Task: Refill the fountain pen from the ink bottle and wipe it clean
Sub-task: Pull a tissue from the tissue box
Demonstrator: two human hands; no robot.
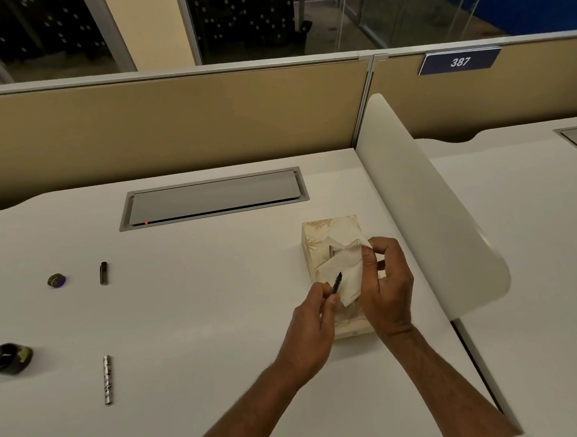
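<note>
A broad white desk (200,291) carries a curved white side divider (424,203) and a grey recessed metal hatch (211,197). A cream, gold-patterned cardboard tissue box (318,236) lies near the divider. Above it, the right hand (385,280) pinches a crumpled white tissue (349,273) between thumb and fingers, while the left hand (312,321) grips the dark fountain pen nib section (337,282), its tip against the tissue. Well apart at the left edge sits the dark open ink bottle (7,357). Near it lie a silver patterned pen barrel (108,379), a short black cylinder (103,273) and a round dark bottle cap (56,280).
</note>
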